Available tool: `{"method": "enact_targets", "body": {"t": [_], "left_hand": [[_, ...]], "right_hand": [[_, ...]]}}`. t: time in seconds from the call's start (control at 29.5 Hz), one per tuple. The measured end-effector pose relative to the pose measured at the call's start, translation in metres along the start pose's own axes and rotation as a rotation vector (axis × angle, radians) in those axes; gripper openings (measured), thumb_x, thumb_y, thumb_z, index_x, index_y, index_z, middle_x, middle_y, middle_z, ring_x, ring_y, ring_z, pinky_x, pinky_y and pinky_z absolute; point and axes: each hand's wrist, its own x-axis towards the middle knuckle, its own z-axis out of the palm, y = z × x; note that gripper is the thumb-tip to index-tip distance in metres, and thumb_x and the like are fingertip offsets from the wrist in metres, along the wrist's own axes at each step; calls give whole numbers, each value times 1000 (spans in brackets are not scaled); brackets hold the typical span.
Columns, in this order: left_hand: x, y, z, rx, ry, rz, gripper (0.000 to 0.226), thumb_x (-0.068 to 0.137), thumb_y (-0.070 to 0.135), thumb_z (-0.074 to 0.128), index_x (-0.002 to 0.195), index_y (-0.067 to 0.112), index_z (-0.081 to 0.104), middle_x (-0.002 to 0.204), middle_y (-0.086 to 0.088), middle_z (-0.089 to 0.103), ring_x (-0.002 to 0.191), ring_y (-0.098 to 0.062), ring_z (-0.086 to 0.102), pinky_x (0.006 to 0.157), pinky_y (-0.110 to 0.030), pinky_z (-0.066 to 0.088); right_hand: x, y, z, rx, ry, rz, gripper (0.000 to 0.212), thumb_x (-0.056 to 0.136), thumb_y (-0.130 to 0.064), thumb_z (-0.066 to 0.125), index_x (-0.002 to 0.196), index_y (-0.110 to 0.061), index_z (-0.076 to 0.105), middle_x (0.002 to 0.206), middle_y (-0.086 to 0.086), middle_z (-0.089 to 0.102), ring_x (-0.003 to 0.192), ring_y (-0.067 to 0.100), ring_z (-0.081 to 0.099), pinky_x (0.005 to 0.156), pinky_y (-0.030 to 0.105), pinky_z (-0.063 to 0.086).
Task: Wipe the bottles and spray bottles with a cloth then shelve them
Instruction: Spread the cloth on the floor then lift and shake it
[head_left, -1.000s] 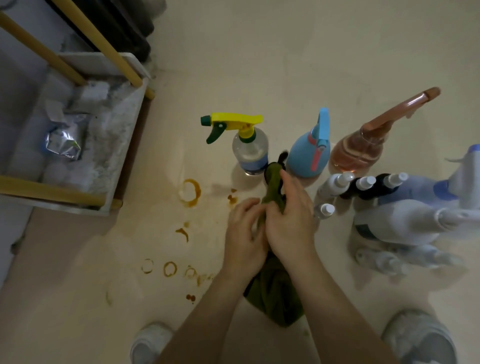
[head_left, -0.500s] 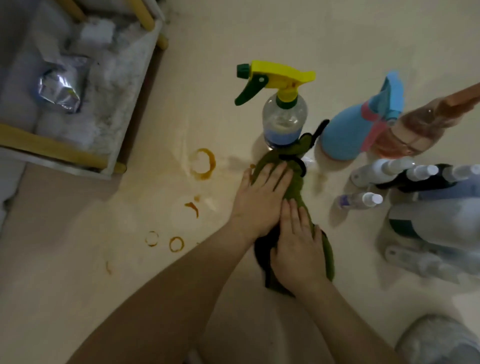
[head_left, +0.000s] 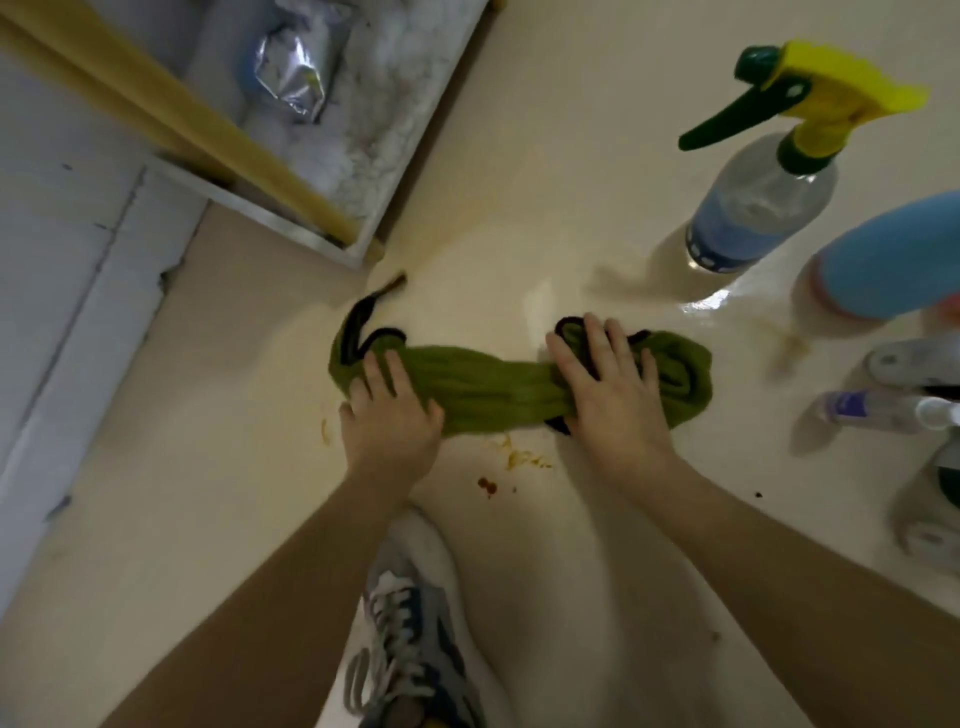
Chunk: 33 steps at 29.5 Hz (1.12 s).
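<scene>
A green cloth (head_left: 493, 387) with a dark edge lies stretched out on the pale floor (head_left: 571, 130) in the middle of the frame. Both hands lie on top of it. The left hand (head_left: 389, 415) presses on the left end of the cloth. The right hand (head_left: 605, 387) presses on the right end, where the cloth is bunched up. The grip of each hand is wide open: the fingers are straight and flat on the cloth and do not curl round it.

In the upper right of the frame a clear spray bottle (head_left: 761, 208) with a yellow and green top stands on the floor, apart from the cloth. Just beside it, at the right edge, is a blue bottle (head_left: 893, 260) (only part of it shows). Lower at the right edge is a small bottle (head_left: 878, 410) with a purple label, near the right end of the cloth.

In the upper left a shelf (head_left: 270, 221) with yellow bars holds a shiny silver bag (head_left: 296, 62). Small brown spots (head_left: 488, 486) mark the floor just below the cloth. A shoe (head_left: 415, 623) with laces shows at the bottom, between the two arms.
</scene>
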Motion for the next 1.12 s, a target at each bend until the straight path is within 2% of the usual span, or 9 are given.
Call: {"method": "enact_targets", "body": {"t": [0.1, 0.27, 0.44, 0.58, 0.64, 0.78, 0.91, 1.02, 1.12], "left_hand": [[-41, 2, 21, 38, -124, -105, 76, 103, 41, 29, 152, -5, -7, 158, -31, 7, 140, -46, 27, 111, -49, 32], [-88, 69, 36, 29, -172, -34, 66, 104, 19, 33, 147, -15, -4, 152, -43, 5, 138, -54, 26, 110, -53, 34], [-124, 130, 43, 24, -227, 360, 54, 83, 15, 33, 124, 1, 65, 133, -29, 56, 110, -49, 61, 84, -50, 56], [-104, 165, 22, -44, -74, 653, 56, 97, 13, 42, 151, 9, 31, 162, -20, 14, 146, -44, 16, 118, -50, 23], [-87, 171, 13, -121, 48, 666, 62, 96, 18, 48, 153, 15, 26, 163, -12, 14, 147, -37, 17, 118, -48, 20], [-60, 184, 7, -108, 221, 613, 58, 91, 27, 58, 145, 24, 38, 157, -8, 32, 137, -31, 34, 114, -49, 27], [-39, 190, -9, -63, 229, 650, 54, 99, 35, 45, 150, 29, 30, 162, -5, 21, 142, -30, 26, 115, -47, 23], [-24, 159, -13, -34, 183, 599, 61, 99, 38, 46, 154, 27, 22, 163, -6, 16, 144, -30, 25, 115, -44, 27], [-24, 101, -4, -48, 121, 438, 62, 100, 35, 45, 156, 28, 18, 164, -5, 13, 145, -29, 26, 111, -39, 36]], "right_hand": [[-33, -19, 16, 59, 17, -40, 75, 83, -30, 74, 148, -22, 38, 159, 19, 21, 148, 37, 17, 114, 61, 22], [-73, 1, 7, 112, 212, 344, 75, 66, -31, 83, 132, -16, 51, 134, 21, 43, 124, 33, 31, 92, 56, 39], [-70, 29, -8, 511, 329, 545, 42, 84, -6, 57, 126, -3, 57, 120, 22, 57, 108, 38, 55, 88, 36, 44], [-68, 43, -28, 641, 627, 502, 46, 78, -3, 42, 118, -4, 64, 115, 16, 65, 107, 32, 59, 93, 28, 42], [-59, 57, -38, 481, 729, 421, 47, 77, -9, 41, 118, -3, 62, 121, 17, 59, 114, 33, 53, 104, 39, 41], [-44, 81, -23, 2, 394, 389, 48, 97, -21, 41, 142, -5, 44, 151, 21, 35, 141, 39, 30, 114, 56, 26], [-31, 93, -23, -12, 175, 488, 63, 100, -31, 37, 155, -13, 13, 164, 12, 4, 149, 32, 5, 117, 58, 10], [-22, 87, -28, 25, 152, 478, 67, 97, -33, 42, 155, -15, 14, 164, 10, 5, 149, 32, 7, 116, 58, 14], [-25, 45, -8, 4, 61, 188, 65, 97, -32, 44, 155, -18, 20, 164, 8, 12, 150, 29, 12, 117, 50, 16]]}}
